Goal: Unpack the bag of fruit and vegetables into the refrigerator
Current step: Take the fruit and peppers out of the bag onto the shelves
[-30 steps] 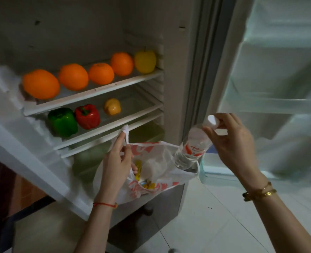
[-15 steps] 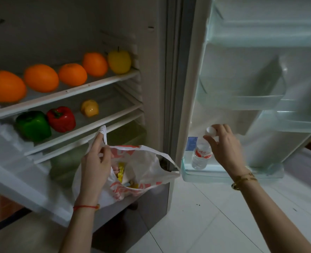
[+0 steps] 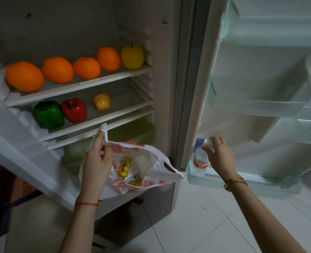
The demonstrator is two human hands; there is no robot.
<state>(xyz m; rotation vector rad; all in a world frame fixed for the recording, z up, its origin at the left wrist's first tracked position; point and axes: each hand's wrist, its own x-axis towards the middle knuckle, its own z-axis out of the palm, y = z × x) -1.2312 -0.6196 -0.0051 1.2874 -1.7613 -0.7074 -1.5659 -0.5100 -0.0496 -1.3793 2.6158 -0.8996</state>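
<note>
My left hand (image 3: 96, 161) grips one handle of a white plastic bag with red print (image 3: 147, 172) and holds it open in front of the refrigerator. Small yellow packets lie in the bag's bottom. My right hand (image 3: 218, 156) is closed on the white cap of a small clear water bottle (image 3: 199, 163), which stands upright in the lowest door shelf (image 3: 242, 183). Several oranges (image 3: 57, 70) and a yellow apple (image 3: 132, 57) sit on the top shelf. A green pepper (image 3: 48, 114), a red pepper (image 3: 74, 110) and a small yellow pepper (image 3: 101, 101) sit on the shelf below.
The refrigerator door stands open at the right with a clear upper door bin (image 3: 257, 99). A crisper drawer (image 3: 103, 145) with pale green contents lies under the lowest shelf, behind the bag. White tiled floor (image 3: 205, 225) spreads below.
My right hand carried the bottle from beside the bag rightward and down into the lowest door shelf. The view swung right; my left hand kept the bag open.
</note>
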